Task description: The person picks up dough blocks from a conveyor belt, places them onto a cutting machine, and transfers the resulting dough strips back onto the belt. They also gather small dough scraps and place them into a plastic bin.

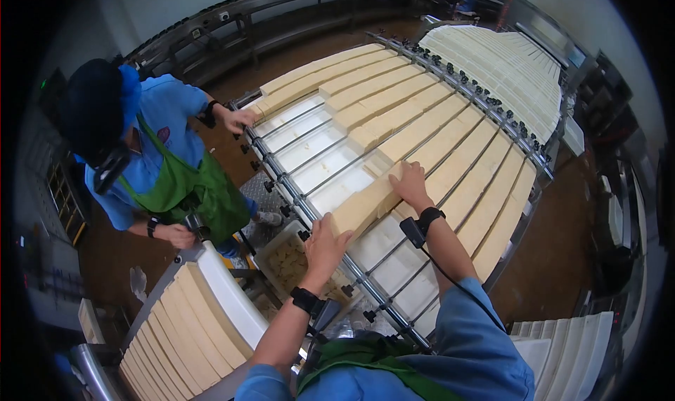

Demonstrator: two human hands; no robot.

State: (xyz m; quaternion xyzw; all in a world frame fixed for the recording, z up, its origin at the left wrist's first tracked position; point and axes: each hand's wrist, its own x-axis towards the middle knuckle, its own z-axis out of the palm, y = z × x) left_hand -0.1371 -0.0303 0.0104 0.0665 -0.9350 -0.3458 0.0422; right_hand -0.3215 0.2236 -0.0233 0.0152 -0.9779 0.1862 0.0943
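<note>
A long cream-coloured block [364, 205] lies between my hands at the near side of a slatted white table. My left hand [325, 250] grips its near end, thumb and fingers around the edge. Farther along, my right hand [412, 186] curls over the other end. Beside it run rows of similar long blocks [450, 172], lying side by side between thin metal rods [299, 142]. Around the held block, white table surface [320, 183] shows between the rods. Wrist straps with small devices sit on both my forearms.
Left, a co-worker's hand [242, 118] touches the table's end rail near a block. Below the rail stands a tub [264, 255] of broken pieces. More long blocks [186, 327] fill a rack at lower left. White trays [562, 355] stand lower right; white slats [492, 70] extend beyond the far rail.
</note>
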